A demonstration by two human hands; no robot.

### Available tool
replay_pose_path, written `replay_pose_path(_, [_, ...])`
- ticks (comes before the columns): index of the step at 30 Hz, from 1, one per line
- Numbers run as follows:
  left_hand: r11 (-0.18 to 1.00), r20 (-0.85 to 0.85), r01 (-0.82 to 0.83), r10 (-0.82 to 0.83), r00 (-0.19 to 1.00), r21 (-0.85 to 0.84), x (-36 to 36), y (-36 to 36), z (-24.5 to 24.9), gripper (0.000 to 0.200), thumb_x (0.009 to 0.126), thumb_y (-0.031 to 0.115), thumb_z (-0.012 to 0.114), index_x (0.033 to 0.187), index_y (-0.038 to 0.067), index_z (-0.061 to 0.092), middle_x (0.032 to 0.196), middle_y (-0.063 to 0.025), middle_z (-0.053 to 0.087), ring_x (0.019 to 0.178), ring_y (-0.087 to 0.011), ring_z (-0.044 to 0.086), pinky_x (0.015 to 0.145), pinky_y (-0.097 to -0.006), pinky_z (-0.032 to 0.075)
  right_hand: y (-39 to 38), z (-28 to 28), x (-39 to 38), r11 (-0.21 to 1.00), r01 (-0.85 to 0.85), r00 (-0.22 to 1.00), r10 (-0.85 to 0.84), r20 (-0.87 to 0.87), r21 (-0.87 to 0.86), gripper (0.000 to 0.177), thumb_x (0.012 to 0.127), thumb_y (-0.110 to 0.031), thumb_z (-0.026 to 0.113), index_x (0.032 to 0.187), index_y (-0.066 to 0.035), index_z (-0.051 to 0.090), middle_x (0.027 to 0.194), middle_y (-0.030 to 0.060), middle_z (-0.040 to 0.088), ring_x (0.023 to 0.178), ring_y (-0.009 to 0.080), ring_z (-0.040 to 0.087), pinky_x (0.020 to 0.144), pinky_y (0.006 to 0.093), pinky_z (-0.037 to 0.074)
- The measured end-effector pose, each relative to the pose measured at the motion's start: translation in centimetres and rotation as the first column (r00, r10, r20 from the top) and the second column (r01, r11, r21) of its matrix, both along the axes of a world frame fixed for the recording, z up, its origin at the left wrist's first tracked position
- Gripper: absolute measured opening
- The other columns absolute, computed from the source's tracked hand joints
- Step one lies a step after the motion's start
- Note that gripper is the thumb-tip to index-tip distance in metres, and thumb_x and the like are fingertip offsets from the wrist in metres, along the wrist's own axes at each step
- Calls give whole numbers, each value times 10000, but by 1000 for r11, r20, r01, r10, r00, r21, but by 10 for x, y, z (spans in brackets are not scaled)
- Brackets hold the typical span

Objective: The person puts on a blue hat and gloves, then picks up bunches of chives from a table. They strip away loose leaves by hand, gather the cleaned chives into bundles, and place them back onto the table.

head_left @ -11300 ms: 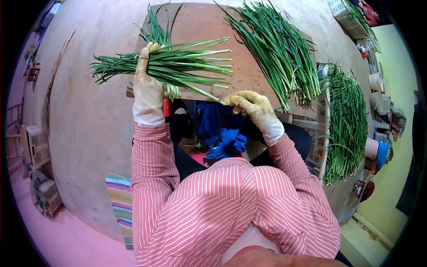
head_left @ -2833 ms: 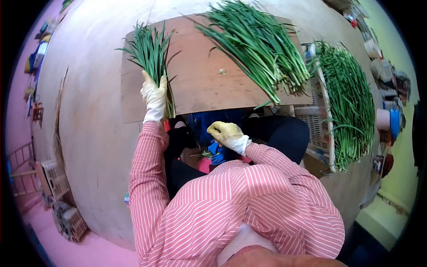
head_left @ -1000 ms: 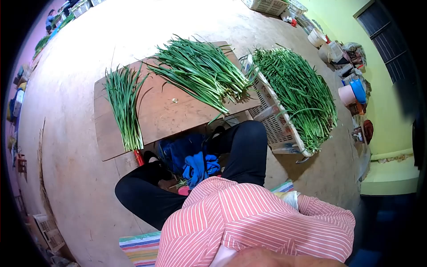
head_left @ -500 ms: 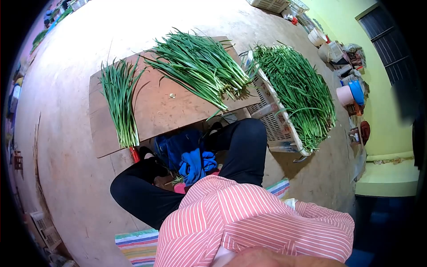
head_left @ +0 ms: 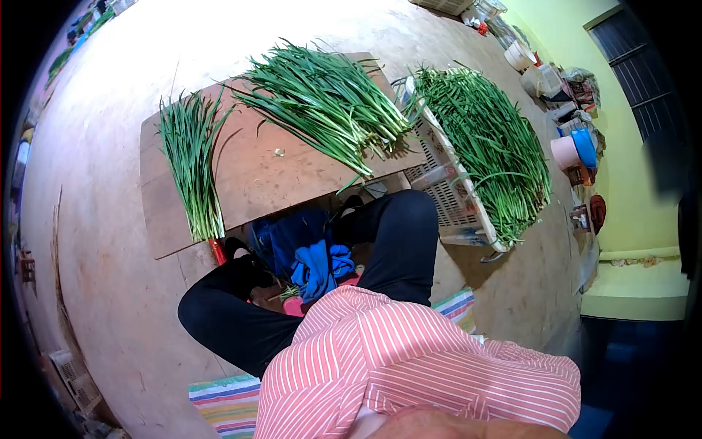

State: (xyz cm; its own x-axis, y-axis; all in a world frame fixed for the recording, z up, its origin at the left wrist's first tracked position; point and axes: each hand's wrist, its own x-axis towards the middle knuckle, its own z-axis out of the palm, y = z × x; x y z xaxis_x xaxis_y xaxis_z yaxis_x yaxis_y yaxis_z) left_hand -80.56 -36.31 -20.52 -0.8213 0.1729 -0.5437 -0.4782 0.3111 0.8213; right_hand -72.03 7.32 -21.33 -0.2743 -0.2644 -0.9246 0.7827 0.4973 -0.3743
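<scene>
Neither of my hands shows; a striped pink sleeve [head_left: 534, 366] lies at the lower right, the hand beyond it out of sight. In front of my knees is a low brown board [head_left: 256, 183]. A small bunch of garlic chives [head_left: 191, 164] lies on its left side, pale stem ends toward me. The larger pile of garlic chives [head_left: 322, 102] spreads over the back and right of the board. Right of it a white plastic crate [head_left: 446, 164] is heaped with more chives [head_left: 486, 146]. Under the small bunch's stem ends a red object [head_left: 217, 251] sticks out at the board's near edge.
Blue cloth [head_left: 318, 267] lies between my legs [head_left: 398, 245], beneath the board's near edge. A striped mat [head_left: 223, 402] is under me. Along the right wall stand a pink bucket [head_left: 564, 152], a blue basin [head_left: 584, 148] and other household items. A long stick [head_left: 58, 256] lies at left.
The view has shifted slightly, so the board and chives sit a little higher and further left. Nothing on the board has moved.
</scene>
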Motion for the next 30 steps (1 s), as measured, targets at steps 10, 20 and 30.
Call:
replay_pose_path(10, [1000,-4,-14,14,1000,7,2,1,0,194,889,201,619,905,28,704,804,-62,693,716,-155,642,673,-290,502,-8,7,-12,1000,-2,1000,2,-4,5,331,947,-254,556,1177,-23,613,1104,79,649,980,197,587,871,329,459])
replay_pose_path(20, [1000,-24,-2,2,1000,11,-2,1,1,192,891,201,617,900,29,703,800,-62,691,715,-152,640,672,-288,501,-16,13,-23,1000,7,999,-7,-46,1,338,949,-255,553,1190,-23,604,1129,82,640,1000,199,581,885,327,453])
replay_pose_path(30, [1000,-36,0,0,999,9,-3,2,1,190,892,200,616,895,30,702,796,-62,689,714,-149,638,671,-286,500,-22,21,-33,1000,6,997,-7,-72,-7,347,951,-256,550,1204,-23,594,1153,84,632,1020,202,574,899,324,447])
